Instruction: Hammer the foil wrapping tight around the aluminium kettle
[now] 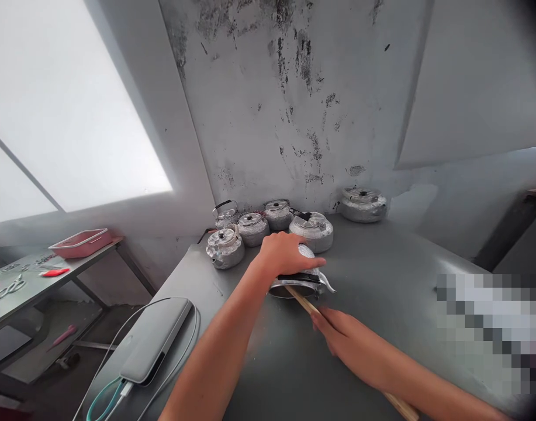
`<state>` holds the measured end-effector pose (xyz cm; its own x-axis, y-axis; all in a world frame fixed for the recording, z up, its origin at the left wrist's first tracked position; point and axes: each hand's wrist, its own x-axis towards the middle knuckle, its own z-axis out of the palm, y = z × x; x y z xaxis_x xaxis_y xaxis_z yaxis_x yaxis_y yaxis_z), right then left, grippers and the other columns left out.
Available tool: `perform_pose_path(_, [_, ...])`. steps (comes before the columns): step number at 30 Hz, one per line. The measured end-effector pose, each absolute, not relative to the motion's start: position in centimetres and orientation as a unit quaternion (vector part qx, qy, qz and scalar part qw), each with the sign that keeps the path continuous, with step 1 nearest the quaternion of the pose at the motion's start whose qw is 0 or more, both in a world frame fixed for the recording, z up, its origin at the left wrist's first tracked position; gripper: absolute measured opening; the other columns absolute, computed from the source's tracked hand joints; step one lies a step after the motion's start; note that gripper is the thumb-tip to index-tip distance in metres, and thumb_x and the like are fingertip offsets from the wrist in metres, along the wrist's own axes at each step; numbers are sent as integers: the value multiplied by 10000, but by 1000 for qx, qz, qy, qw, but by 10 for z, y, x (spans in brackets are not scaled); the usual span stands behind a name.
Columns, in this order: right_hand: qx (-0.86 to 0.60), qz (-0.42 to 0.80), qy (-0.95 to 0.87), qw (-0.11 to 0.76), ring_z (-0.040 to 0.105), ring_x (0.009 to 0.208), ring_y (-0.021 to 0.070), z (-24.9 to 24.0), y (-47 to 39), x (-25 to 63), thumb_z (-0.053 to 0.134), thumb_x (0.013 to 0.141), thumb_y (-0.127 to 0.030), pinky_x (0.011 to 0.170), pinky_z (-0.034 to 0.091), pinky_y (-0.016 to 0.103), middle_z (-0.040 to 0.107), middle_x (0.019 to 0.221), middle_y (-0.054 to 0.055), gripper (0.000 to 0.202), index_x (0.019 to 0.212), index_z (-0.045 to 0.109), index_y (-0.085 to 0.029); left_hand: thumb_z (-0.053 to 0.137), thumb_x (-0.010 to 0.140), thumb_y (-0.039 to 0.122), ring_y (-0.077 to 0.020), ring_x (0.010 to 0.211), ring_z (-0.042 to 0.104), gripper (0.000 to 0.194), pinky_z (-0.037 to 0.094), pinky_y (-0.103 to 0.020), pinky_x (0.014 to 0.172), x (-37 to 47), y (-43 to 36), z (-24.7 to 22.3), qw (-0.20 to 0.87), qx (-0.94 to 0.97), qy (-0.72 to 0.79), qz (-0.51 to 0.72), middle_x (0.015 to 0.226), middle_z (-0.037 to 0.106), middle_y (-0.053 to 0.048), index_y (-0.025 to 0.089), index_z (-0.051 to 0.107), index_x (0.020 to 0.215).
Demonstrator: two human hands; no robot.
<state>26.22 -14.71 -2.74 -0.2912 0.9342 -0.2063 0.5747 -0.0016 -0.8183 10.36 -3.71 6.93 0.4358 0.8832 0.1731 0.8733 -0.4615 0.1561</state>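
Observation:
A silver metal kettle [309,252] lies tipped on its side on the grey table, its round opening facing me and its curved spout pointing right. My left hand [285,254] grips the kettle from above, thumb stretched to the right and the other fingers partly out of sight behind it. A black handle grip [299,278] crosses in front of the opening. My right hand [335,332] is closed around a wooden stick [303,301], whose far end goes into the opening. The stick's near end shows below my right forearm.
Several dented kettles stand behind, including one with a spout [226,248] and one at the right [363,204] by the wall. A power bank [156,342] with cables lies at left. On a side table are a pink basket [81,242] and scissors [11,287].

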Motion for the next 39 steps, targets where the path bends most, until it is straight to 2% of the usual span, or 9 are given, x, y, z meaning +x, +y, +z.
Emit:
perform_pose_path(7, [-580,534,-594,161,288,391,70,-24,-139,259,225,971,-668,323,273,206,390,633,-74,522,949,485,-216,570,743,751,-318,937,683,584,524,-408,819,111,-35,64,-20,851,514,103,991,750,-47,317,733,1098])
perform_pose_path(13, [-574,549,-579,183,242,376,49,-16,-149,256,221,1010,-574,315,238,185,348,606,-87,445,816,413,-223,569,732,751,-307,919,682,575,518,-397,799,116,-35,64,-19,852,515,99,971,750,-38,314,731,1069])
perform_pose_path(18, [-567,539,-585,213,266,382,43,-24,-158,256,216,1013,-576,322,223,181,363,622,-78,457,809,414,-219,562,744,736,-297,877,686,533,519,-392,776,117,-38,65,-33,854,511,98,919,750,-38,307,736,1007])
perform_pose_path(21, [-572,541,-582,201,272,389,50,-26,-156,256,210,1019,-547,323,232,181,363,621,-76,433,812,408,-222,559,739,742,-305,880,685,545,525,-405,773,116,-38,65,-34,854,509,99,925,751,-39,305,737,1011])
perform_pose_path(27, [-564,538,-586,219,297,410,61,-25,-152,259,256,991,-613,315,254,186,370,654,-67,453,806,411,-230,547,744,758,-307,964,677,594,530,-403,824,114,-37,67,-22,850,519,90,1027,749,-26,326,724,1110])
perform_pose_path(30, [-568,546,-579,209,273,397,58,-25,-151,259,265,988,-620,309,248,191,361,634,-72,461,798,418,-228,553,746,752,-301,977,675,582,525,-395,848,114,-36,68,-19,846,526,86,1034,747,-27,325,729,1101])
perform_pose_path(33, [-556,540,-586,237,242,400,49,-25,-151,259,267,982,-644,318,247,182,330,622,-80,487,767,398,-226,549,745,755,-301,964,677,578,525,-398,845,114,-35,67,-15,847,524,86,1012,748,-26,318,731,1077])
perform_pose_path(39, [-578,543,-580,185,266,384,64,-26,-146,259,248,996,-597,295,240,202,363,635,-73,444,821,426,-230,549,748,753,-302,991,674,602,521,-399,853,111,-32,65,-11,848,522,90,1065,746,-20,344,711,1160])
